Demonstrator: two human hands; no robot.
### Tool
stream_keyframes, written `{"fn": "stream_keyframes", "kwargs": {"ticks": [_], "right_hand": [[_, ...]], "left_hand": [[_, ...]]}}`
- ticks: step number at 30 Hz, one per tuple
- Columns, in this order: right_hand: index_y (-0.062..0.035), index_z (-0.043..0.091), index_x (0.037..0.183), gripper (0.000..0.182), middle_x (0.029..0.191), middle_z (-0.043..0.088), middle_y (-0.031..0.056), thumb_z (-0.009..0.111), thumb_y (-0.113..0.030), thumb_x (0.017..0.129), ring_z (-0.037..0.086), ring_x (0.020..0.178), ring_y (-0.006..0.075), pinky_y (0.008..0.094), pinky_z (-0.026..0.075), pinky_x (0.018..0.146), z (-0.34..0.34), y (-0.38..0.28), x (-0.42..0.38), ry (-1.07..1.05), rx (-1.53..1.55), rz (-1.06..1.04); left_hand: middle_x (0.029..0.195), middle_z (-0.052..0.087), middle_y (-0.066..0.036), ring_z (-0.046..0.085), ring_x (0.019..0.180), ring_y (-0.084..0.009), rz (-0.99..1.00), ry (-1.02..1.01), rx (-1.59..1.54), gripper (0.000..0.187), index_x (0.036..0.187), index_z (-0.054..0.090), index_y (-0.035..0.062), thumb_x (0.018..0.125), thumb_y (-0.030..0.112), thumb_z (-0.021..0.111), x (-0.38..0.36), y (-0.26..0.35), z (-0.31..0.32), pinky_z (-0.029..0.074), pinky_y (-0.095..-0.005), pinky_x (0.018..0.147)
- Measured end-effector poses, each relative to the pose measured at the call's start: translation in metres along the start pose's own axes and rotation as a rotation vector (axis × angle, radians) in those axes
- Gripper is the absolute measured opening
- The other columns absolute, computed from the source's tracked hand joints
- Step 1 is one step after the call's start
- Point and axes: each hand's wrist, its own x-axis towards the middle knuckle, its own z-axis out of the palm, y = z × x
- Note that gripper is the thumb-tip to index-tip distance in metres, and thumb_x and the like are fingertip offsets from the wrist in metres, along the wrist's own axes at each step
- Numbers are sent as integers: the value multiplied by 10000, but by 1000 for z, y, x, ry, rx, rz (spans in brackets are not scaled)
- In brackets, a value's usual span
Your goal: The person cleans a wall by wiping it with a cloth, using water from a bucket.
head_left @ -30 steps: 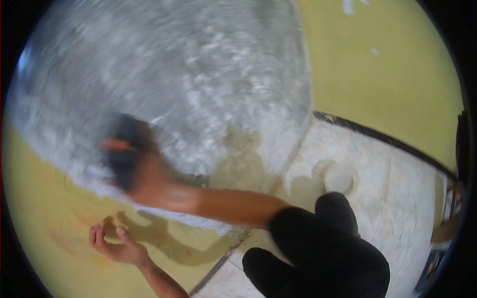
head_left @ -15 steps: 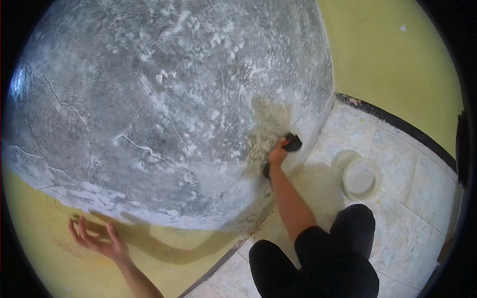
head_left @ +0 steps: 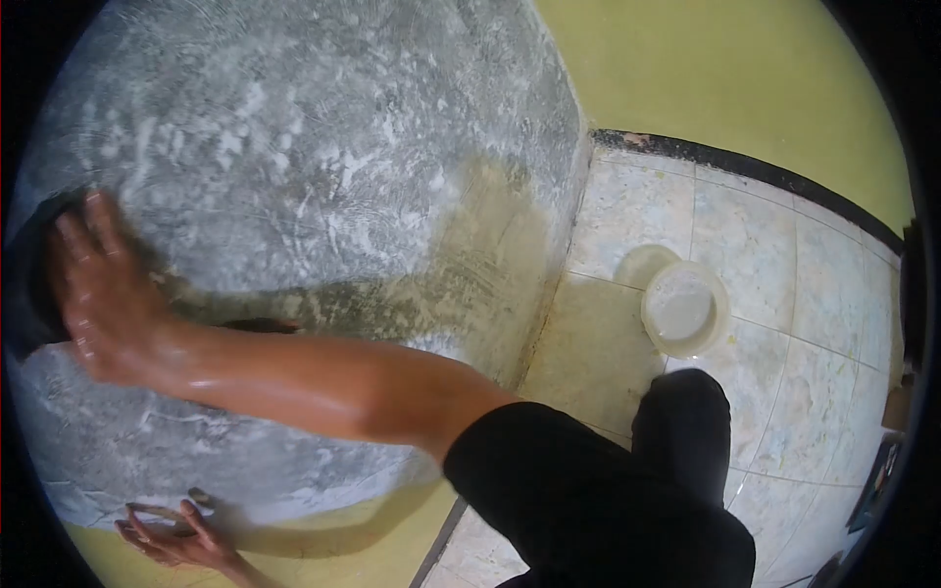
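Observation:
My right hand (head_left: 108,294) is far out on the left of the grey, white-smeared wall patch (head_left: 323,127), its wet-looking arm stretched across the view. It grips a broad, flat black hand tool (head_left: 34,274) against the wall; the tool's exact kind is partly hidden by the hand. Low on the left, my left hand (head_left: 181,542) holds nothing, its fingers apart and slightly bent, close to the lower edge of the grey patch where yellow paint (head_left: 323,549) begins.
On the tiled floor (head_left: 755,255) to the right stands a round whitish tub (head_left: 720,314) with pale contents. My dark-clad knee (head_left: 686,421) is just in front of it. A dark baseboard (head_left: 745,171) runs below the yellow wall (head_left: 716,69).
My right hand has swept the black tool from the wall's lower right corner far across to the left. My left hand appears lower in view, and the view has shifted.

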Motion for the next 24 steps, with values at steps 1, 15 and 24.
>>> {"fn": "stream_keyframes", "kwargs": {"ticks": [1, 15, 24], "right_hand": [[165, 468, 1263, 606, 1369, 369, 361, 464, -311, 889, 215, 1348, 522, 586, 61, 1145, -17, 23, -24, -24, -19, 94], [53, 607, 959, 489, 898, 619, 194, 582, -432, 902, 575, 854, 293, 415, 430, 811, -191, 216, -288, 591, -235, 1293], [160, 345, 1341, 881, 1375, 356, 364, 672, -449, 795, 154, 1407, 427, 525, -34, 1163, -128, 160, -107, -47, -240, 349]], "left_hand": [[1437, 384, -184, 383, 1306, -372, -1, -8, 10, 710, 1348, 496, 155, 845, 656, 522, -3, 1, 1, 331, -551, 1014], [1438, 374, -192, 345, 1333, -363, 77, 48, 72, 783, 1394, 439, 143, 870, 721, 369, -5, -1, 10, 341, -534, 1023], [1187, 470, -264, 530, 989, -411, 496, 109, 206, 757, 1477, 126, 370, 855, 542, 520, 16, 36, 0, 412, -613, 859]]}}
